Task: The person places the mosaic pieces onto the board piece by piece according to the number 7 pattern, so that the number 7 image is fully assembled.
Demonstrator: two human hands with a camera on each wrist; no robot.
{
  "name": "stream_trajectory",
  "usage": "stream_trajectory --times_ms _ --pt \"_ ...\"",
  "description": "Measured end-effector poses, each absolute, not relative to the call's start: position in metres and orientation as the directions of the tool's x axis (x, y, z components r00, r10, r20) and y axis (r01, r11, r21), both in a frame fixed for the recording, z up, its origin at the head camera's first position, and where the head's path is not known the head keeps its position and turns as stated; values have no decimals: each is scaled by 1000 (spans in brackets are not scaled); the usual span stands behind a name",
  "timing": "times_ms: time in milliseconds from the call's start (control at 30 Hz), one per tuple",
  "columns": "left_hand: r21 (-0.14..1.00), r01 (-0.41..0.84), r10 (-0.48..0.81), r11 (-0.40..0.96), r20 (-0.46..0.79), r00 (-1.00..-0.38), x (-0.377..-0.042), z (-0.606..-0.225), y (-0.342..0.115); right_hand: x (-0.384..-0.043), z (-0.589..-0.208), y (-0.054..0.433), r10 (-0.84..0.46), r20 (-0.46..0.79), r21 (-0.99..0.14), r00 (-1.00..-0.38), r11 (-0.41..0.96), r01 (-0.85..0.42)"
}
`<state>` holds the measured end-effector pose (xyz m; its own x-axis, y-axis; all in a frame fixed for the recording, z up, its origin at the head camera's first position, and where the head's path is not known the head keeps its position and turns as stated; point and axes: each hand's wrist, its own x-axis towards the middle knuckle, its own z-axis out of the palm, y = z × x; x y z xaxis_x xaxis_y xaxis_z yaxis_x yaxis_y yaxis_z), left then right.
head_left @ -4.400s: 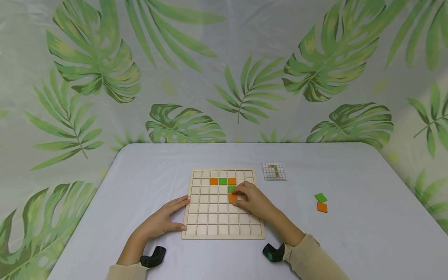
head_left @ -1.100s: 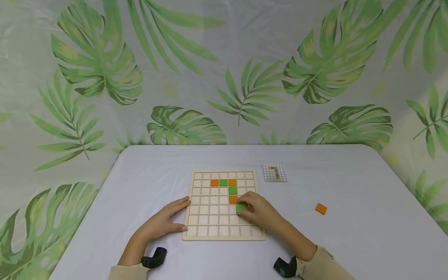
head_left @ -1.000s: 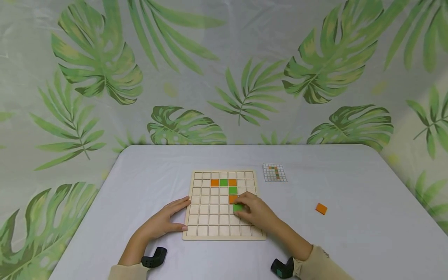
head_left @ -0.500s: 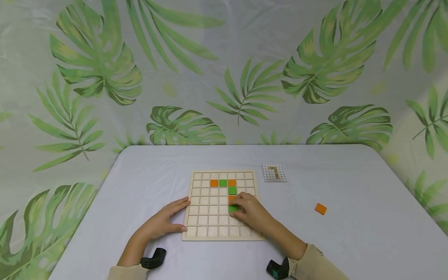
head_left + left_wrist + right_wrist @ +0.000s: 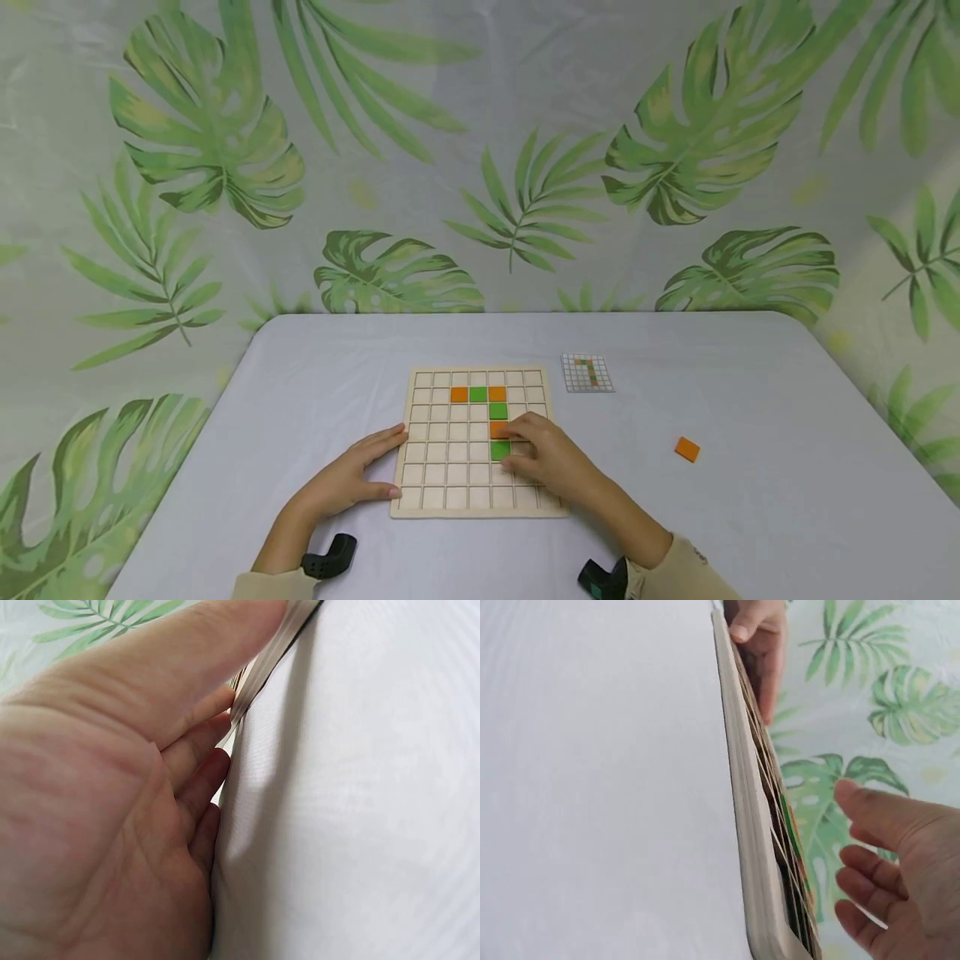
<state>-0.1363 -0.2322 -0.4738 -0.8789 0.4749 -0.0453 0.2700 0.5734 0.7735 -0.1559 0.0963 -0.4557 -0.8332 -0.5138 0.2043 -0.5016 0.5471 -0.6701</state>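
A wooden grid board [image 5: 457, 475] lies on the table. Orange and green tiles on it form a row near the top and a column running down from that row's right end. Lowest in the column is a green tile [image 5: 499, 451], lying within its cell. My right hand [image 5: 551, 454] hovers over the board just right of this tile, thumb and fingers apart. In the right wrist view, nothing sits between the fingers of the right hand [image 5: 922, 862]. My left hand [image 5: 348, 475] rests against the board's left edge, its fingers extended and thumb at the lower corner.
One loose orange tile [image 5: 687, 449] lies on the white table to the right. A small printed card [image 5: 587, 372] with a coloured grid pattern is beyond the board's upper right corner. A leaf-patterned cloth [image 5: 525, 167] hangs behind the table.
The green tile, loose on the table at first, was carried over in my right hand and set below the lower orange tile. The right fingers have since let go. My left hand stays put.
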Motion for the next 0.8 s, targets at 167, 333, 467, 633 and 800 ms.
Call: stream_trajectory --times_ms 167,333,467,633,800 --pt "773 269 472 575 -45 -880 -136 -473 -232 -153 -439 119 -505 267 -620 -820 562 -548" --pt "770 268 470 578 -46 -881 -135 -474 -232 -150 -434 155 -475 377 -531 -795 593 -606" --pt "770 272 473 577 -44 -880 -135 -474 -231 -145 -434 189 -425 432 -478 -795 639 -602" --pt "772 267 468 577 -45 -883 -135 -473 -231 -140 -439 235 -325 416 -474 -849 720 -507" --pt "775 267 472 572 -44 -881 -135 -472 -231 -135 -448 275 -211 355 -503 -911 778 -376"
